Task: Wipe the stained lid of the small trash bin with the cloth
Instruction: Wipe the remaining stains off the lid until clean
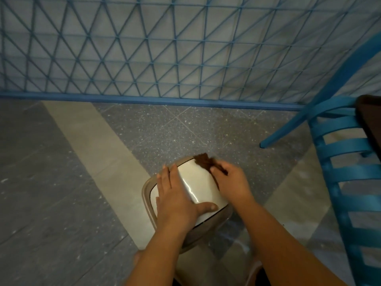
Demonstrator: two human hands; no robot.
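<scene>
The left hand lay flat-fingered on the bin's white lid (glossy) while the right hand clutched the brown cloth at its far corner.

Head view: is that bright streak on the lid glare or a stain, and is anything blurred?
Head view: the streak on the lid looks like glare, a thin white line beside the left hand; the brown cloth and right hand are motion-blurred; lighting is dim and the blue fence bows from wide-angle distortion.
</scene>
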